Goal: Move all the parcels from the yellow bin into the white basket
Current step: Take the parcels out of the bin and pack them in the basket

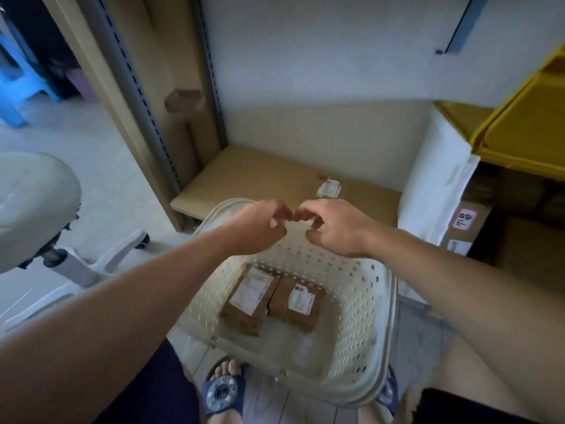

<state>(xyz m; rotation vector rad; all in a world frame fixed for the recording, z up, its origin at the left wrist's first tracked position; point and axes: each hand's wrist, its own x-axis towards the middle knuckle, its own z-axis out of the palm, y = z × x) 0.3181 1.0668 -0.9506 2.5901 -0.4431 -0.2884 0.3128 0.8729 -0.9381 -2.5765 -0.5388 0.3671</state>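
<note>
Viewing from the head camera, we record the following.
Left hand: we see the left hand (pixel 260 228) hovering above the far rim of the white basket (pixel 379 325), fingers loosely curled, holding nothing.
Right hand: we see the right hand (pixel 333 228) just beside it, fingertips nearly meeting those of the left, likewise loosely curled and empty.
Parcels delivered: we count two brown parcels (pixel 272 301) lying side by side on the basket floor, touching, labels up, long axes running away from us and tilted slightly right.
Yellow bin: we locate the yellow bin (pixel 519 130) at the upper right, raised on stacked boxes, well apart from both hands.
Bin contents: we cannot tell whether parcels remain; the interior is hidden from this angle.
Deciding relation: we judge the bin lies right of and above the hands, so the right hand is the nearer one for the coming reach.
Surroundings: we note a flat cardboard sheet (pixel 275 182) behind the basket and a chair (pixel 36 203) at left.
Risk: we judge the raised bin forces a blind reach over its rim.
</note>
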